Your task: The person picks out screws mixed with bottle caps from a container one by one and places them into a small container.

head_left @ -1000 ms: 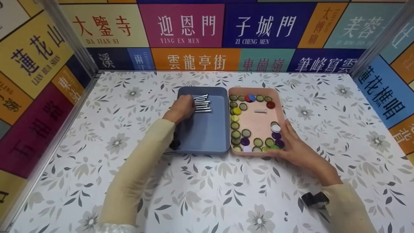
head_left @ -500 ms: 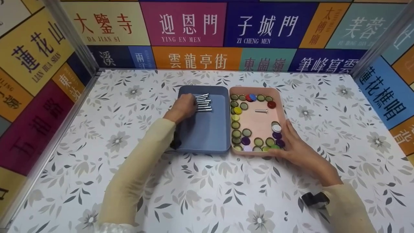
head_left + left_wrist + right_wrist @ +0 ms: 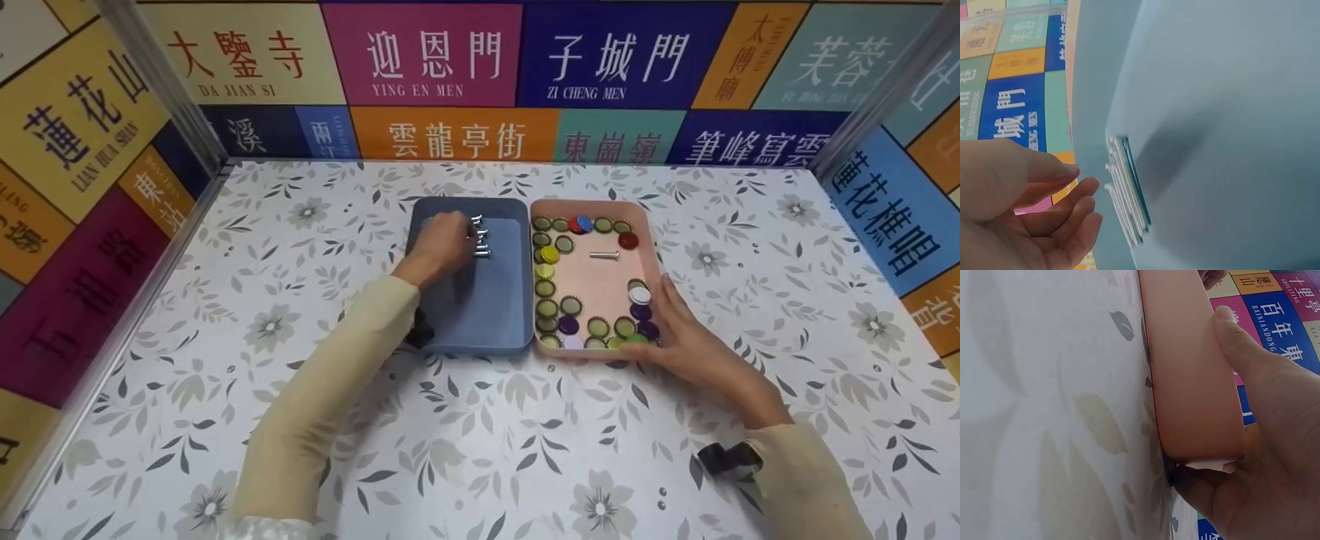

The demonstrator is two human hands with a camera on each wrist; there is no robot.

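My left hand (image 3: pixel 445 241) is over the blue tray (image 3: pixel 487 315), its loosely curled fingers right by several silver screws (image 3: pixel 481 253) lying side by side. In the left wrist view the thumb and fingers show nothing between them, and the screws (image 3: pixel 1127 191) lie in a row along the tray wall. My right hand (image 3: pixel 686 349) holds the near right corner of the pink tray (image 3: pixel 600 289), fingers along its right side and thumb at the front. The right wrist view shows that hand (image 3: pixel 1269 450) around the corner of the tray's outer wall (image 3: pixel 1193 377).
Inside the pink tray, many bottle caps (image 3: pixel 571 305) line the edges, and a single screw (image 3: pixel 604 255) lies near the middle. Both trays stand side by side on a floral-patterned table (image 3: pixel 480 450). Coloured panels with lettering (image 3: pixel 442 56) enclose the back and sides.
My left hand has moved a little to the right, covering more of the screws from the head view. The right hand keeps its hold on the pink tray.
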